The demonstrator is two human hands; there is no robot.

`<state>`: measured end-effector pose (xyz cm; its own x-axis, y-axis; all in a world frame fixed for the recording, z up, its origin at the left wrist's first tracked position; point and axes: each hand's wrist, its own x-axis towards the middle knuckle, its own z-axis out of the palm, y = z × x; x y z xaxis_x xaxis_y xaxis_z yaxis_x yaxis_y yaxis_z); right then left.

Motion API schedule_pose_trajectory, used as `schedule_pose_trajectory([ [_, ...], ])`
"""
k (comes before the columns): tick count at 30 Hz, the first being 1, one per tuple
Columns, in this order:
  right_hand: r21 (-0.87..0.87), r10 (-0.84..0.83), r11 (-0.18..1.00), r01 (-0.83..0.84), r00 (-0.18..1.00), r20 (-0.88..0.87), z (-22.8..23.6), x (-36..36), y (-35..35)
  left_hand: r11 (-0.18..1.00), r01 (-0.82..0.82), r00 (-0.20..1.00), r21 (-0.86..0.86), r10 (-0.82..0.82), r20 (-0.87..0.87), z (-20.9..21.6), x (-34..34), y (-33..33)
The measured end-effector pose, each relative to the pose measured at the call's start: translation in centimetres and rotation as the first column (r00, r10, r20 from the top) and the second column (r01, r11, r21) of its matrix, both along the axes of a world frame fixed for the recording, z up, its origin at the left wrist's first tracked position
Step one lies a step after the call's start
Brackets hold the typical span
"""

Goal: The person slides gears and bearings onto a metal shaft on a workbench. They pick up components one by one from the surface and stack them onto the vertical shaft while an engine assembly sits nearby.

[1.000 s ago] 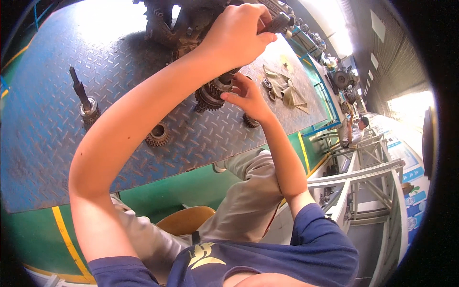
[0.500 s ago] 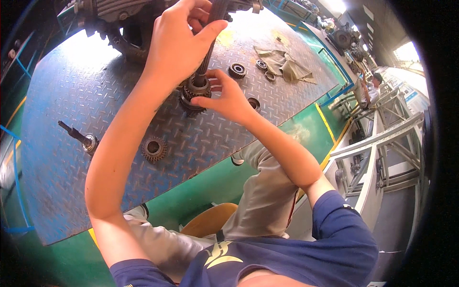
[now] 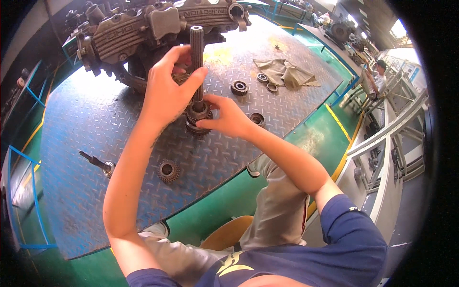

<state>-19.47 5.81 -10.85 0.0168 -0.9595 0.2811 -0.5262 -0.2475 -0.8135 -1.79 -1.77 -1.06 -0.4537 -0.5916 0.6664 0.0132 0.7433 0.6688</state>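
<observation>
Head view: splined shaft (image 3: 196, 55) upright between hands (image 3: 165, 95), gears (image 3: 195, 115) near base.

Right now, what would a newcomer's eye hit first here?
The upright splined shaft near mid-view, with the left hand beside it and the right hand on the gear stack at its lower end. Behind it, the bulky engine dominates the upper left. Then the crumpled olive cloth, lying toward the far right of the metal table.
</observation>
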Motion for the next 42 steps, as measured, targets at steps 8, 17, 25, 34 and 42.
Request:
schedule_pose_trajectory([
  [8, -0.022, 0.038, 0.999, -0.039, 0.998, -0.041, 0.6, -0.1, -0.3, 0.984, 0.093, 0.993, 0.154, -0.079, -0.093, -1.0, 0.3, -0.3],
  [17, -0.045, 0.054, 0.997, -0.062, 0.986, -0.158, 2.7, 0.6, 1.2, 0.986, 0.03, 0.993, 0.166, -0.011, -0.118, -0.5, 1.3, 2.2],
  [25, -0.021, 0.164, 0.984, -0.179, 0.936, -0.313, 1.0, -0.3, 0.2, 0.987, -0.104, 0.989, 0.12, 0.115, -0.09, -1.5, 1.5, 0.1],
  [34, 0.186, 0.025, 0.979, 0.084, 0.855, -0.519, 0.4, -5.1, -1.0, 0.978, -0.126, 0.981, 0.166, 0.148, -0.123, -2.0, 2.5, -4.1],
  [42, -0.408, -0.556, 0.829, 0.383, 0.648, -0.52, -4.8, -18.8, -3.3, 0.992, -0.074, 0.994, 0.099, 0.082, -0.074, -2.8, 3.6, -4.7],
])
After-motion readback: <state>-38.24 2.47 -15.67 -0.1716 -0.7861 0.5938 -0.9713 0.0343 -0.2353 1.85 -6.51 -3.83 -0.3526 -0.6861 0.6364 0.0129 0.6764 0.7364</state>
